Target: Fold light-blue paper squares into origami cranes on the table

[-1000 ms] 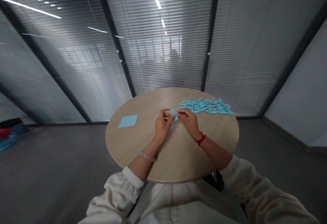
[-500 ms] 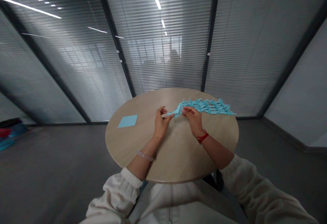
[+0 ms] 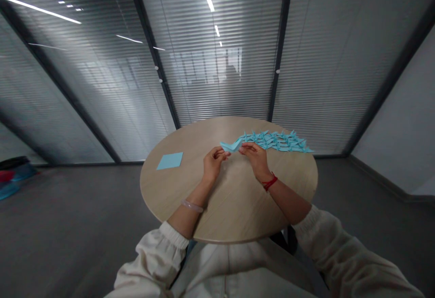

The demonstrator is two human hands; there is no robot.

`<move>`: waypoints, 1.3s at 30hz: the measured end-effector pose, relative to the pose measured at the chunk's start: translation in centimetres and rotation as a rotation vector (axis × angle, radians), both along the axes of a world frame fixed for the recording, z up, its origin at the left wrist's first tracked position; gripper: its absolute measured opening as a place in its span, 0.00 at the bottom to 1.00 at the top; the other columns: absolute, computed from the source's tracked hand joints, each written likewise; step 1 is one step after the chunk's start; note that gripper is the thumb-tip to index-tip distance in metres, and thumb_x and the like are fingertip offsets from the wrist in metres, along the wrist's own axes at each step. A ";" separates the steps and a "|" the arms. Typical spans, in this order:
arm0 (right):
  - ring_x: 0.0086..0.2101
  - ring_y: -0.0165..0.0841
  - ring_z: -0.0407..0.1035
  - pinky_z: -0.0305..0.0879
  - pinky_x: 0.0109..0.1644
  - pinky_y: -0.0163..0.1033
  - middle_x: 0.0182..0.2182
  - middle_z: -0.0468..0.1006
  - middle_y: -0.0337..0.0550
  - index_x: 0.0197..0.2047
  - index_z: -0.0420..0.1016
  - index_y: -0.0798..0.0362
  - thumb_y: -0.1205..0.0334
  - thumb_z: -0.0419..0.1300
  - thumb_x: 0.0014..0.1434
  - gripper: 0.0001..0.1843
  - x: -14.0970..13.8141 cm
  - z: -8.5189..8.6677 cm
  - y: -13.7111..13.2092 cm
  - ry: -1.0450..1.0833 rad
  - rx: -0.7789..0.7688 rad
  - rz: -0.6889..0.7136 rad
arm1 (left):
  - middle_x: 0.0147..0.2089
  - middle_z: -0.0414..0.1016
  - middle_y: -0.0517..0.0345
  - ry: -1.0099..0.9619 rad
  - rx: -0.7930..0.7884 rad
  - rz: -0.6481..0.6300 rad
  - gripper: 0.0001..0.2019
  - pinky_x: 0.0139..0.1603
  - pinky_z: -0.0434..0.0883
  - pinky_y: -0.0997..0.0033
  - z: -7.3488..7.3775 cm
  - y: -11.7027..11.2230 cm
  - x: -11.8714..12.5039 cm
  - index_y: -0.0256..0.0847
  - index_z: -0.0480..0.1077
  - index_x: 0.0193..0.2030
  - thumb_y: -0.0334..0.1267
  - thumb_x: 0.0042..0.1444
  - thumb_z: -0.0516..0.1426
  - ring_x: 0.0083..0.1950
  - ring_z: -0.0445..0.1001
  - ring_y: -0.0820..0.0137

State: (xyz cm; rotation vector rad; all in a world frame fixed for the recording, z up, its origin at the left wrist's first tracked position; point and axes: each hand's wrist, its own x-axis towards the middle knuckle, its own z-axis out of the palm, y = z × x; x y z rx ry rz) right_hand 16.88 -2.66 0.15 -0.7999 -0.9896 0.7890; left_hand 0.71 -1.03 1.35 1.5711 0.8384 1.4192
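Between my two hands, above the middle of the round table, is a partly folded light-blue origami paper, bent into a shallow V with pointed ends. My left hand pinches its lower left part between thumb and fingers. At its right side, the fingertips of my right hand close on the paper. Just behind and right of that hand lie several folded blue paper cranes in tight rows. A flat sheet of blue paper rests on the table's left side.
The round wooden table has its near edge at my lap. Behind it stands a glass partition with blinds. Dark and red containers sit on the floor at far left.
The left end of the folded paper has swung up and now shows as a point above my left fingers. My left fingers have drawn closer together; my right hand has barely moved.
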 end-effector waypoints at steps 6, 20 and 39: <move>0.35 0.35 0.74 0.71 0.45 0.45 0.32 0.80 0.42 0.32 0.77 0.52 0.50 0.69 0.44 0.16 -0.2 0.2 -0.1 -0.158 0.045 0.016 | 0.34 0.79 0.55 0.185 0.150 0.102 0.12 0.36 0.75 0.68 0.2 -0.3 -0.2 0.39 0.75 0.34 0.46 0.51 0.60 0.31 0.76 0.70; 0.31 0.34 0.73 0.71 0.39 0.41 0.30 0.79 0.42 0.32 0.78 0.52 0.46 0.66 0.47 0.18 -0.3 0.2 -0.2 -0.295 -0.002 0.116 | 0.34 0.74 0.57 0.364 0.218 0.030 0.12 0.35 0.74 0.71 0.3 -0.6 -0.3 0.40 0.71 0.34 0.46 0.58 0.54 0.32 0.73 0.71; 0.26 0.30 0.63 0.65 0.31 0.35 0.22 0.66 0.34 0.27 0.61 0.49 0.36 0.52 0.59 0.24 -1.5 1.1 -1.7 -0.494 0.081 0.274 | 0.21 0.61 0.65 0.428 0.182 0.016 0.21 0.29 0.64 0.71 0.4 -1.7 0.5 0.44 0.58 0.29 0.57 0.64 0.41 0.23 0.65 0.72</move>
